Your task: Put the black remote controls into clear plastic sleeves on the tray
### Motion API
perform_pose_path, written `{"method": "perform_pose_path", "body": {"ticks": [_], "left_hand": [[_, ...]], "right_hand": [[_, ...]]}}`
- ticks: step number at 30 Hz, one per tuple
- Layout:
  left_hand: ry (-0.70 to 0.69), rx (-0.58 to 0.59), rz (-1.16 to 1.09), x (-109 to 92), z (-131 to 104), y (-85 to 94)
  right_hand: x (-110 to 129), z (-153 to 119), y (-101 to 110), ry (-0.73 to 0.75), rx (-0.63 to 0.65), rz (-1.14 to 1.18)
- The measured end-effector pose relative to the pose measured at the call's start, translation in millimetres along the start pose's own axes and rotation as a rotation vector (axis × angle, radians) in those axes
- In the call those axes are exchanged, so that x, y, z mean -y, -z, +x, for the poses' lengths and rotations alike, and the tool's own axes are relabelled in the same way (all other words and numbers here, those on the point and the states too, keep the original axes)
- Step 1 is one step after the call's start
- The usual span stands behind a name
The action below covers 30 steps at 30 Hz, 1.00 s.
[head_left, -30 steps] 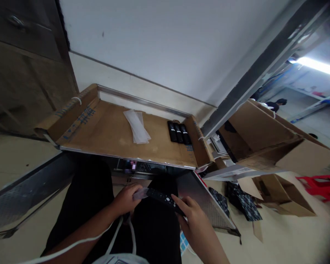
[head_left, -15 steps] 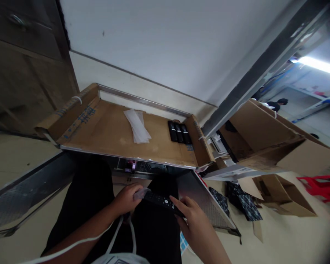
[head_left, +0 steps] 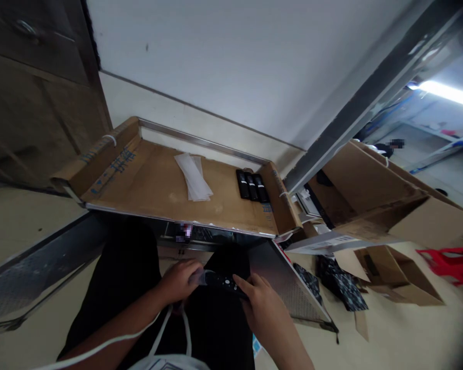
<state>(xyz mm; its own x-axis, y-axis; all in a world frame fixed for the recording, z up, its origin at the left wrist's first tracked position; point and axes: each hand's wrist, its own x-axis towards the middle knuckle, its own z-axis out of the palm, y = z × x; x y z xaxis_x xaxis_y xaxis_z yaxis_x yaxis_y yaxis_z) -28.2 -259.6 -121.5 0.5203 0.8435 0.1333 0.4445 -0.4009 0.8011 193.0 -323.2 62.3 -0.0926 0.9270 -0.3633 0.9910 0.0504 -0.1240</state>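
A black remote control (head_left: 226, 282) lies above my lap, its left end inside a clear plastic sleeve (head_left: 199, 277). My left hand (head_left: 182, 279) pinches the sleeve. My right hand (head_left: 256, 298) grips the remote's right end, fingers on top. On the cardboard-lined tray (head_left: 150, 180) in front of me are some flat translucent sleeves (head_left: 194, 177), overlapping. Several black remotes with white labels (head_left: 251, 186) lie side by side near the tray's right wall.
Large open cardboard boxes (head_left: 370, 185) stand at the right, with a red plastic stool (head_left: 449, 264) beyond. Dark patterned bags (head_left: 341, 282) are on the floor. Another person's dark-haired head shows far right. A white cord crosses my left forearm.
The remote and my right hand have moved slightly left, toward my left hand. More of the remote's left end is within the sleeve. The tray's contents are unchanged.
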Motion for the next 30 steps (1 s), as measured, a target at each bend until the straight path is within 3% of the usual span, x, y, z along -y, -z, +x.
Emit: {"method": "perform_pose_path", "body": {"ticks": [30], "left_hand": [[-0.013,0.104,-0.014,-11.5,-0.9,5.4]], "right_hand": [[14.8,5.1,-7.4,-0.014,0.056,-0.119]]}}
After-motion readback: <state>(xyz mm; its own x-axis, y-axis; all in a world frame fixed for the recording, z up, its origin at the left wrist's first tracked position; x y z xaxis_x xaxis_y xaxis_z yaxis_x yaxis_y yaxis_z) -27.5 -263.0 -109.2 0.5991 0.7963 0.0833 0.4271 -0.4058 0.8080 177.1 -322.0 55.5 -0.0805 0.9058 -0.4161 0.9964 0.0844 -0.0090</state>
